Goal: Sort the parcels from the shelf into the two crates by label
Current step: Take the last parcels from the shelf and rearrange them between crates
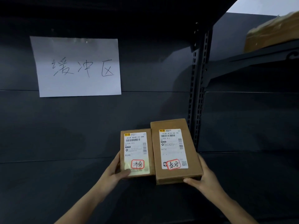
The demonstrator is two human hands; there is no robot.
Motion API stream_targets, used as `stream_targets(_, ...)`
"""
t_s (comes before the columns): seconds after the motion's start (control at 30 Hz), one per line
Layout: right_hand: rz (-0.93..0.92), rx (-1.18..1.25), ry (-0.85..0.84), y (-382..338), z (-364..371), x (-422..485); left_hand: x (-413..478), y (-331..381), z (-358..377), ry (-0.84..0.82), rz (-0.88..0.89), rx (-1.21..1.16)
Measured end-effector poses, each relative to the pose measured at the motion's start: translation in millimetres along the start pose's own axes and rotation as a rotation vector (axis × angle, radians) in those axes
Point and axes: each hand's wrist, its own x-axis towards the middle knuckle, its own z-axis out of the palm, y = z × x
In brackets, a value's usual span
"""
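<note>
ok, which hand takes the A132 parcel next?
Right. The right hand grips the A132 parcel at its near right corner, thumb on the front edge. The left hand is occupied, holding the smaller B048 parcel beside it.

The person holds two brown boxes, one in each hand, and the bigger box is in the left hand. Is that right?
Not quite. The bigger box is in the right hand, and the left hand holds the smaller box. The head view shows this. The rest is right: two brown boxes, one in each hand.
</note>
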Motion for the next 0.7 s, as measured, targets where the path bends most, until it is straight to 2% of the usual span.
stream_targets(0.23,-0.064,-0.001,-0.003,-4.9,1.5,-5.4,-14.5,5.4,-1.1,0.021,0.066,-0.011)
stream_targets(0.7,-0.187,0.107,-0.172,-49.1,69.2,1.4,-91.9,15.1,-67.0,0.259,0.103,-0.002)
